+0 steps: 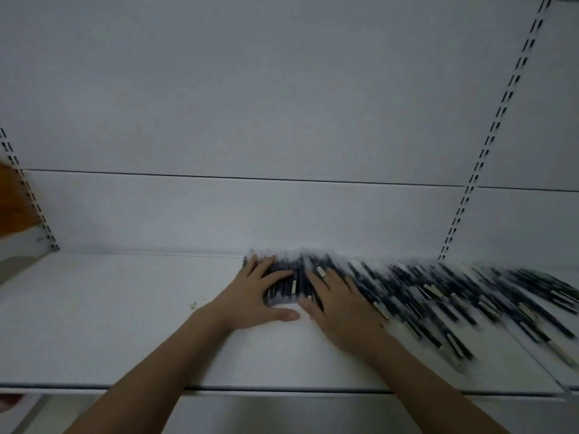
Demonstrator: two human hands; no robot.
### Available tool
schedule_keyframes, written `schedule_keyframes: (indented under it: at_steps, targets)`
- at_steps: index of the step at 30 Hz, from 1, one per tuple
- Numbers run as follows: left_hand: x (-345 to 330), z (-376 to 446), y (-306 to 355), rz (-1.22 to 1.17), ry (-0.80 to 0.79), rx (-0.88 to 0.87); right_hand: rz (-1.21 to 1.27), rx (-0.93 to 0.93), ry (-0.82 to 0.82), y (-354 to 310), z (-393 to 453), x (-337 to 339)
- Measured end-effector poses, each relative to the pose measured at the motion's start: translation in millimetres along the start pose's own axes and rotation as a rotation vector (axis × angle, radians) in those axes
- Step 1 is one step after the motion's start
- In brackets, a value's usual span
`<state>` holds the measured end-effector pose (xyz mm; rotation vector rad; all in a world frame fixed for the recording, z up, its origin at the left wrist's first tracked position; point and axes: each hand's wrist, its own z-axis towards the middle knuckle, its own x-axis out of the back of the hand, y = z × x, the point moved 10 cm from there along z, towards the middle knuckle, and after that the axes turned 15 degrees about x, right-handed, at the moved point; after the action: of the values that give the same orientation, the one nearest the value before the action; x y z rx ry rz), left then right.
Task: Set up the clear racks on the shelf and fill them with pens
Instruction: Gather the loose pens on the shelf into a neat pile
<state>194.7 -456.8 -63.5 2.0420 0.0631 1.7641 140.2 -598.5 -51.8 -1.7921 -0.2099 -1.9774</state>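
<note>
A white flat metal shelf (125, 324) runs across the view, backed by a white panelled wall (250, 104) with two slotted upright rails: one at the left (29, 195), one at the right (501, 117).

A long spread of dark slim pens with pale clips (438, 296) lies on the shelf, starting near the middle and running off to the right edge. The pens lie side by side in a dense, slanted layer, tips toward the wall. They are blurred and too many to count exactly; there are dozens. No single rack can be made out under or around them.

Two bare hands rest on the left end of the spread. The left hand (257, 292) lies flat, fingers straight and spread over the far ends of the pens, thumb stretched along the shelf on the near side. The right hand (338, 305) also lies flat just beside it, fingers straight on top of the pens. Neither hand has a grip on anything; both press down, palms open.

One blurred orange shape (12, 202) shows at the far left edge; what it is cannot be told.
</note>
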Motion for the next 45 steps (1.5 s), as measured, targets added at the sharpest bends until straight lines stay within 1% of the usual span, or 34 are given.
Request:
schedule_keyframes:
  at_steps: [3, 6, 8, 11, 14, 15, 16, 17, 19, 20, 21, 23, 28, 30, 31, 34, 35, 36, 39, 42, 44, 45]
  targets:
    - [-7, -3, 18, 0.028, 0.016, -0.019, -0.046, -0.044, 0.178, 17, 13, 12]
    - [-5, 0, 22, 0.037, 0.044, -0.022, -0.06, -0.036, 0.212, 19, 17, 10]
    - [-5, 2, 21, 0.054, 0.064, -0.011, -0.055, 0.017, 0.309, 15, 12, 18]
    - [-2, 4, 22, 0.056, 0.132, 0.009, -0.077, 0.141, 0.536, 4, -5, 47]
    - [-2, 4, 29, 0.106, 0.156, -0.018, -0.024, 0.21, 0.631, 6, -26, 70]
    - [-4, 4, 32, 0.131, 0.139, -0.03, -0.014, 0.219, 0.626, 10, -32, 74]
    - [-5, 4, 35, 0.153, 0.117, -0.038, 0.007, 0.211, 0.584, 15, -36, 75]
    - [-6, 5, 38, 0.173, 0.097, -0.042, 0.049, 0.188, 0.494, 23, -38, 70]
    - [-7, 6, 41, 0.209, 0.084, -0.04, 0.166, 0.1, 0.209, 40, -39, 46]
    - [-6, 6, 43, 0.222, 0.088, -0.037, 0.187, 0.062, 0.065, 43, -40, 32]
    - [-6, 7, 44, 0.228, 0.096, -0.034, 0.184, 0.046, -0.036, 45, -41, 22]
    - [-5, 8, 47, 0.227, 0.119, -0.039, 0.152, 0.042, -0.126, 44, -39, 9]
    - [-8, 3, 58, 0.232, 0.134, -0.097, 0.045, 0.026, -0.111, 44, -25, 4]
    - [-6, -1, 57, 0.226, 0.149, -0.131, 0.027, 0.026, -0.071, 43, -21, 6]
    - [-4, -3, 55, 0.217, 0.164, -0.15, 0.028, 0.021, -0.016, 45, -20, 9]
    - [2, -7, 49, 0.184, 0.222, -0.195, 0.058, -0.044, 0.258, 60, -23, 28]
    - [3, -7, 49, 0.184, 0.243, -0.197, 0.039, -0.06, 0.308, 64, -23, 32]
    - [4, -6, 50, 0.185, 0.27, -0.193, 0.025, -0.067, 0.32, 65, -22, 34]
    - [10, 1, 53, 0.127, 0.329, -0.148, 0.064, -0.031, 0.25, 58, -13, 29]
    - [7, 3, 58, 0.081, 0.286, -0.164, 0.259, 0.039, 0.081, 40, -8, 14]
    - [9, -2, 60, 0.076, 0.25, -0.173, 0.365, 0.076, 0.029, 32, -14, 12]
    - [13, -5, 55, 0.08, 0.251, -0.145, 0.366, 0.079, 0.021, 32, -19, 13]
